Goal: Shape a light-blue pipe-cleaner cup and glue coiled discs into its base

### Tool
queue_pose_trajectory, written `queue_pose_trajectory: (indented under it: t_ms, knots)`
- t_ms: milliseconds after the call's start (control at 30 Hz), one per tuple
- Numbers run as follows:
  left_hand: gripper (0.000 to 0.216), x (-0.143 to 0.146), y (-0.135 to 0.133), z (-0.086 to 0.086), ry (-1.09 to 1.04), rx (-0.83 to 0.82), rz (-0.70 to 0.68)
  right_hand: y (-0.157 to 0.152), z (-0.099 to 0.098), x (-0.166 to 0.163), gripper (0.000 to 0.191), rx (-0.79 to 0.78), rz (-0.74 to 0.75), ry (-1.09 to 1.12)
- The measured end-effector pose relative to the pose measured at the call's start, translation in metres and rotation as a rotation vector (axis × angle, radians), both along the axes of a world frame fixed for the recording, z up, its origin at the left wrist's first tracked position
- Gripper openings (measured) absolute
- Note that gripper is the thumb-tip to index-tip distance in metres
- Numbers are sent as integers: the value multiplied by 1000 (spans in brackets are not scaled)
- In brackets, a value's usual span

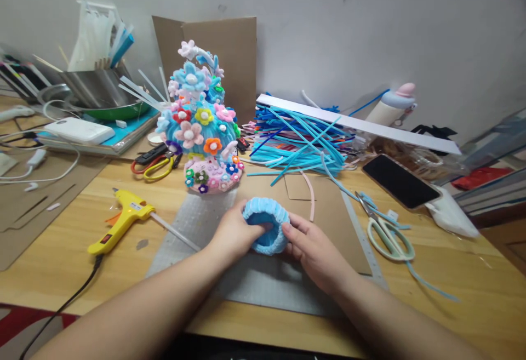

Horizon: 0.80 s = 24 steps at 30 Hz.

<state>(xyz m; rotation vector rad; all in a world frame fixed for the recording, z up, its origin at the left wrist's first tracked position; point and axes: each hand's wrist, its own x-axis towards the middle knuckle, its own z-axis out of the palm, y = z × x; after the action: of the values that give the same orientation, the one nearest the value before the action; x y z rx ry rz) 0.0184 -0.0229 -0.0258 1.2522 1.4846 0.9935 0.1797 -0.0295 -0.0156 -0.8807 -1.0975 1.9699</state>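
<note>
A light-blue fuzzy ring (266, 227) made of coiled pipe cleaner sits over the grey mat (263, 283) at the table's middle. My left hand (234, 234) grips its left side, with fingers curled round the rim and into the hollow. My right hand (314, 250) presses against its right side, fingers closed on the wall. Just behind stands a pipe-cleaner flower ornament (203, 124) in blue, pink and other colours.
A yellow glue gun (123, 217) lies left of the mat, its cord trailing to the front edge. A heap of blue pipe cleaners (299, 135) lies behind. Pale green scissors (386, 228) and a phone (400, 180) lie to the right, red and yellow scissors (158, 163) to the left.
</note>
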Motion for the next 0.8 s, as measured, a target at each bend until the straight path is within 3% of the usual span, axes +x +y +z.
queue_pose_trajectory:
  t_ms: [300, 500, 800]
  knots:
    - [31, 1, 0, 2, -57, -35, 7, -2, -2, 0, 37, -1, -13, 22]
    - [34, -3, 3, 6, -147, -21, -106, -2, 1, 1, 32, -19, -48, 88]
    - [32, -1, 3, 2, -121, -85, -56, -2, 0, 1, 30, -28, -35, 84]
